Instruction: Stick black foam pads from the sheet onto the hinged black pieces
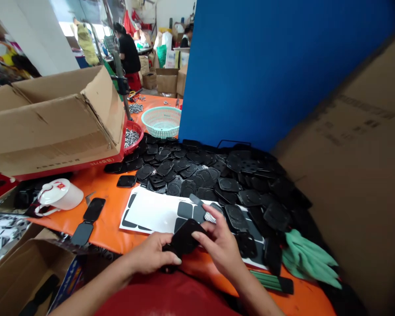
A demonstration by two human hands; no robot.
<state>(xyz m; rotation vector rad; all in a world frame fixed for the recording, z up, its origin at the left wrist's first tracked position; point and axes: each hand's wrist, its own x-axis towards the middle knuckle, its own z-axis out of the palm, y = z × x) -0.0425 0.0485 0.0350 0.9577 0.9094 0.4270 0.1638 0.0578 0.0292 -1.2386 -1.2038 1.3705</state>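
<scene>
My left hand (pixel 154 254) pinches a flat black plastic plate (pixel 186 237) with rounded corners, tilted above the table's front edge. My right hand (pixel 220 241) has its thumb at the plate's right edge. A small dark grey pad (pixel 196 200) is at the tip of its index finger, apparently held or stuck there. Under and beyond the hands lies a white backing sheet (pixel 154 208) bearing dark grey rounded stickers (pixel 185 210). Behind it spreads a heap of black plastic plates (pixel 194 169), several resting on the sheet's right part.
A white lidded mug (pixel 66 194) and a hinged black piece (pixel 95 210) are at left on the orange table (pixel 110 228). Cardboard boxes stand left (pixel 46 127) and right (pixel 355 175). A green glove (pixel 311 259) lies right. Behind are a blue panel (pixel 266 66) and a turquoise basket (pixel 161 123).
</scene>
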